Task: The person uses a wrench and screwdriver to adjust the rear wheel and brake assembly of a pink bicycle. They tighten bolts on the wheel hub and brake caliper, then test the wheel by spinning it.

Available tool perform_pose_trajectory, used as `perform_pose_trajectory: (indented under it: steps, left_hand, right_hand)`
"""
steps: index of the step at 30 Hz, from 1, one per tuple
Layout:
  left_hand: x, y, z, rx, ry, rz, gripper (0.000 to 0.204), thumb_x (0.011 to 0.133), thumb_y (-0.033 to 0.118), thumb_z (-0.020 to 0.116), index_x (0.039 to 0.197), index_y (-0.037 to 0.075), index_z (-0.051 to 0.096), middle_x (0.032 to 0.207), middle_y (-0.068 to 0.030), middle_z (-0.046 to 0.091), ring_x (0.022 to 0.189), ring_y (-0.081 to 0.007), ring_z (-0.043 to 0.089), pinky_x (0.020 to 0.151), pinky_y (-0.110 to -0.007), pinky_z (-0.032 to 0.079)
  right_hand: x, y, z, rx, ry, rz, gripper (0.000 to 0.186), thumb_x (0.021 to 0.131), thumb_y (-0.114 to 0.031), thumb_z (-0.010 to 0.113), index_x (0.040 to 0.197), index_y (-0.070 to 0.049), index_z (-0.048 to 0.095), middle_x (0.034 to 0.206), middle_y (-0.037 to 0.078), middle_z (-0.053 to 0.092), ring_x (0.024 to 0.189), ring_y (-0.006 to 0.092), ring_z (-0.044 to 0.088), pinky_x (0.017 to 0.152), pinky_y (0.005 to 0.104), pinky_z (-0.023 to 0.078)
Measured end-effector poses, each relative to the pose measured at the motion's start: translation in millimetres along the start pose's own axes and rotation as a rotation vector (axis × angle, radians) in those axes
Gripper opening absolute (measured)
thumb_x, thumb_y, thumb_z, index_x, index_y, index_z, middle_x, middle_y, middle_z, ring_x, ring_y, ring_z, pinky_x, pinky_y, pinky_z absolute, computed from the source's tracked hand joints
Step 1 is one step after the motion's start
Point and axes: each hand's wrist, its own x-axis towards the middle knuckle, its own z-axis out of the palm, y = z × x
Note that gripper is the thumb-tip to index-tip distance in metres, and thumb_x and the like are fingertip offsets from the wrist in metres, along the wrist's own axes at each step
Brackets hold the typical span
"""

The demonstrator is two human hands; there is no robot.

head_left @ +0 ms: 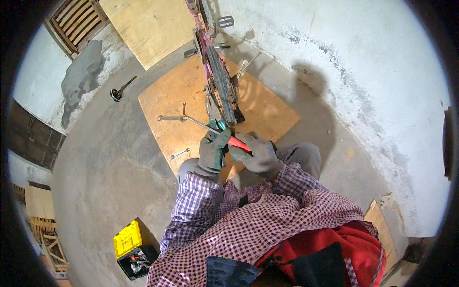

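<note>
Both my hands wear grey gloves with green patches and meet in front of the bicycle's wheel. My right hand (260,154) is closed around the red handle (239,143) of a long screwdriver. Its thin metal shaft (203,126) points up and left, over the wooden board. My left hand (213,149) closes around the screwdriver where shaft and handle meet. A teal piece (222,125) sticks out above my left fingers; its kind is unclear. Just beyond my hands, the pink bicycle (205,36) has its dark tyre (220,79) toward me.
Under the bicycle lies a wooden board (162,93). On it, left of my hands, are a large spanner (171,118) and a small spanner (180,153). A black toolbox with a yellow lid (128,239) stands lower left. A dark round part with a rod (117,93) lies farther left. A white wall (382,95) rises right.
</note>
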Motion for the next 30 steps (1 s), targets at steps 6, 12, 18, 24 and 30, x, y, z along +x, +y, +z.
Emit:
perform_pose_trajectory:
  steps: [6,12,18,24,30]
  left_hand:
    - [-19,9,-33,-0.184,0.058,0.075,0.026,0.099,0.014,0.068,0.121,0.001,0.062,0.104,-0.0143,0.071,0.090,-0.0269,0.070,0.083,-0.040,0.059]
    - [-4,60,-103,-0.128,0.191,0.182,0.032,0.099,0.013,0.067,0.128,0.003,0.059,0.111,-0.0183,0.070,0.096,-0.0302,0.070,0.085,-0.043,0.060]
    - [93,64,-136,-0.039,0.294,0.152,0.033,0.097,0.011,0.070,0.126,-0.001,0.058,0.112,-0.0191,0.069,0.097,-0.0310,0.071,0.084,-0.043,0.060]
    - [277,24,-156,0.107,0.305,0.077,0.032,0.096,0.008,0.069,0.126,0.007,0.057,0.109,-0.0178,0.070,0.093,-0.0294,0.071,0.084,-0.045,0.060]
    - [474,-55,-200,0.286,0.420,-0.163,0.034,0.094,0.008,0.070,0.126,0.006,0.059,0.105,-0.0127,0.070,0.086,-0.0256,0.072,0.068,-0.039,0.062]
  right_hand:
    - [-10,45,-3,0.088,0.344,-0.228,0.037,0.092,-0.018,0.075,0.126,-0.004,0.066,0.109,0.014,0.070,0.098,0.0235,0.069,0.085,0.0367,0.054]
    - [-59,219,-77,-0.168,0.655,0.474,0.033,0.098,-0.037,0.066,0.118,-0.010,0.068,0.106,0.013,0.074,0.094,0.0279,0.070,0.085,0.0432,0.055]
    - [-141,375,-36,-0.435,-0.270,1.292,0.041,0.098,-0.052,0.057,0.112,-0.016,0.070,0.098,0.018,0.074,0.093,0.0347,0.071,0.083,0.0469,0.055]
    - [49,468,27,-0.377,-0.302,1.188,0.039,0.097,-0.049,0.059,0.112,-0.014,0.070,0.100,0.017,0.073,0.093,0.0324,0.070,0.083,0.0451,0.055]
    - [296,612,119,-0.332,-0.310,1.111,0.038,0.097,-0.046,0.060,0.113,-0.013,0.070,0.101,0.015,0.073,0.093,0.0300,0.069,0.083,0.0434,0.054]
